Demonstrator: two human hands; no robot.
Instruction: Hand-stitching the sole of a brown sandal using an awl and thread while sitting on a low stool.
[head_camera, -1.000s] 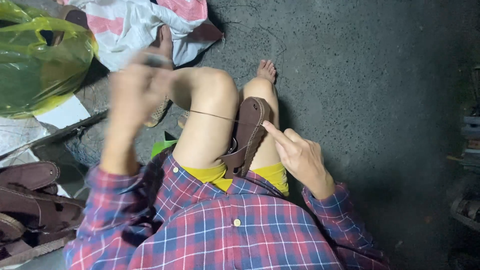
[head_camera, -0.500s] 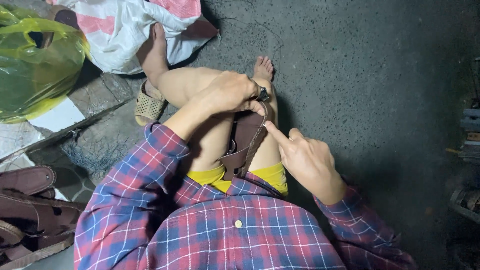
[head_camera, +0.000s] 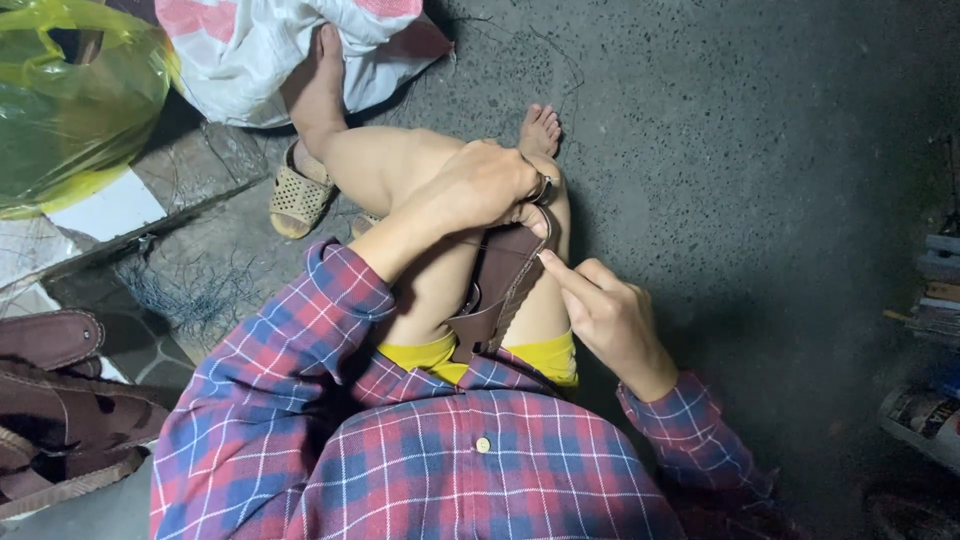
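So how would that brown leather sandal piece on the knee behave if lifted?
The brown leather sandal piece probably flexes rather than stays rigid: it curves over the knee. It looks thin, so likely light. The left hand and right hand both steady it, suggesting it shifts easily.

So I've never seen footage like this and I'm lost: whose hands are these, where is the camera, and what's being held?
The camera sits on the person's head and looks down, so you see their own plaid-sleeved arms and bare legs, seated on a dark concrete floor. The left hand is closed at the top end of a brown leather sandal piece lying on the leg, apparently gripping a small metal tool. The right hand steadies the piece's edge with its fingers. Around them: a yellow plastic bag, a white sack, a tan perforated sandal and stacked brown sandals.
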